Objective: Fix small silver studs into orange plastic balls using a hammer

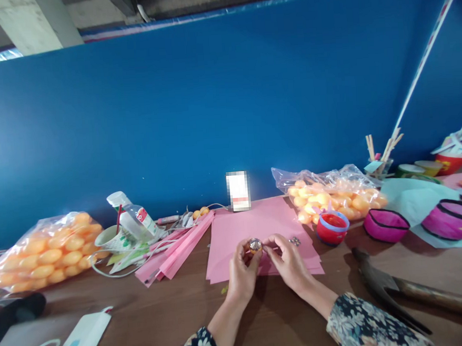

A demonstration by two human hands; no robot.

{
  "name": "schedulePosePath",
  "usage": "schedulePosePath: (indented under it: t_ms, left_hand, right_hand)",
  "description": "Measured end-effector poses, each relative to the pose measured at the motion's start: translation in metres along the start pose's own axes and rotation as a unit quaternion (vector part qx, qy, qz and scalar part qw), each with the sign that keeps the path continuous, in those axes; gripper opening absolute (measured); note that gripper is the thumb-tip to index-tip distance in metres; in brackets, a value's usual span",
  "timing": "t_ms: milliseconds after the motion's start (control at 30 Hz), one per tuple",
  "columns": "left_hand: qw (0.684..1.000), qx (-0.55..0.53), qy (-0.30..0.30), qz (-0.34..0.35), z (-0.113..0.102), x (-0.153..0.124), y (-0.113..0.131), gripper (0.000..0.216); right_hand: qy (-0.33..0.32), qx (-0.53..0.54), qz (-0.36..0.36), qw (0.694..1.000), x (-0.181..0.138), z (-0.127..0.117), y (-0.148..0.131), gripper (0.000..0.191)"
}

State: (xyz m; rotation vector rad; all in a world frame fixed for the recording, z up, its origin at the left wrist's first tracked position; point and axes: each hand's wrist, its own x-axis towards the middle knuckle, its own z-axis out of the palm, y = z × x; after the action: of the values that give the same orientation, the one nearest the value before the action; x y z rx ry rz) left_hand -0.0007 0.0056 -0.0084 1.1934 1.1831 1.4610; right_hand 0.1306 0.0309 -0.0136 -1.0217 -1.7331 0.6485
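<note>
My left hand [241,270] is closed around a small round piece with a shiny silver top [255,243]; a bit of orange shows beneath it. My right hand [286,258] comes in from the other side, thumb and forefinger pinched together close to that piece. Whatever sits in this pinch is too small to make out. Both hands are over a stack of pink sheets [227,228]. Just past my right hand, a small silver trinket [295,240] lies on the paper.
Bags of orange balls [49,257] [336,200] flank the sheets. At left are a plastic bottle [139,221], pink strips [184,250] and a power strip [80,341]. Rightward stand a red cup [332,232], magenta fabric bands [387,225] and a hammer [413,289]. A blue partition [210,106] rises behind.
</note>
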Motion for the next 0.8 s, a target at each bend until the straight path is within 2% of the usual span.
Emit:
schedulePosePath:
  t_ms: [800]
  left_hand:
    - [1.000,0.026,0.005,0.009,-0.0001,0.0008,-0.0030,0.037]
  right_hand:
    - [-0.016,0.005,0.023,1.000,0.0004,0.0000,0.0014,0.014]
